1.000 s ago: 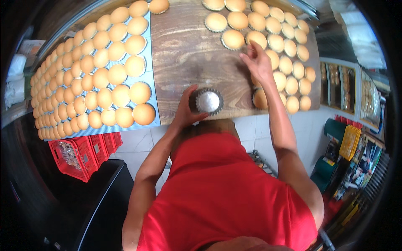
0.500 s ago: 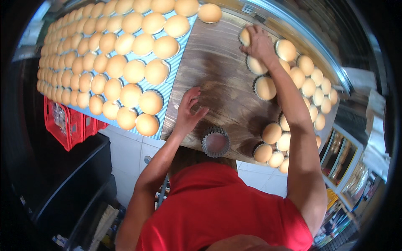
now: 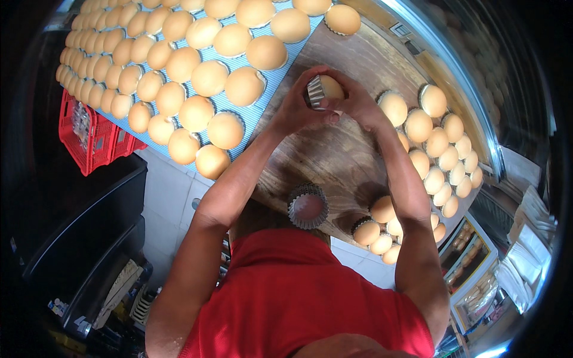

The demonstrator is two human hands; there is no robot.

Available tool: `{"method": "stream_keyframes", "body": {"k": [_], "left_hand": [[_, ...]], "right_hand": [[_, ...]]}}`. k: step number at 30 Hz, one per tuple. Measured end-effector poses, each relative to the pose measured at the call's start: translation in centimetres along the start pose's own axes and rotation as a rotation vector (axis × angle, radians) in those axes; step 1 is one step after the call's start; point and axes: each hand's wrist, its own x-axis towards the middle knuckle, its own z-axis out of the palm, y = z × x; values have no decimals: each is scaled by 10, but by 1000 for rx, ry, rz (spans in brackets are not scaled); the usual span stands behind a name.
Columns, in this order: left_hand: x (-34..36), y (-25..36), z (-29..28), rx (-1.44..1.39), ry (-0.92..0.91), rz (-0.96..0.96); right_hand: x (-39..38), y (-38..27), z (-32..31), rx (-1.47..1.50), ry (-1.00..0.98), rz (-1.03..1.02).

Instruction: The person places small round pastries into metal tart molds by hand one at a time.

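Over the wooden board, a golden round bun [image 3: 332, 88] sits tilted in a fluted metal tin [image 3: 315, 92]. My left hand [image 3: 296, 106] curls around the tin's side, closed on it. On the other side, the fingers of my right hand [image 3: 356, 100] close around the bun and tin. Near the board's front edge stands a stack of emptied-looking fluted tins [image 3: 308, 206]. More buns in tins [image 3: 393, 108] crowd the board to the right of my right hand.
Rows of baked buns [image 3: 210, 77] cover a blue ribbed mat [image 3: 276, 83] on the left. The wooden board [image 3: 325, 156] lies between them and the right-hand buns. A red plastic crate [image 3: 94, 134] is below at left. A metal-edged glass panel borders the far right.
My right hand has brought a bun in its tin from the far side of the board toward the middle. My left hand has moved up and joined it there. The view has shifted slightly.
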Motion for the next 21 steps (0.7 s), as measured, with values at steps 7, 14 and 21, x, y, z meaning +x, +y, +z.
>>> {"method": "stream_keyframes", "body": {"k": [7, 14, 21], "left_hand": [[3, 2, -9, -10, 4, -22], [4, 9, -13, 147, 12, -55], [5, 24, -11, 47, 65, -78]], "right_hand": [[4, 14, -4, 360, 3, 39], [7, 19, -1, 435, -2, 38], [11, 21, 3, 472, 30, 8]]}}
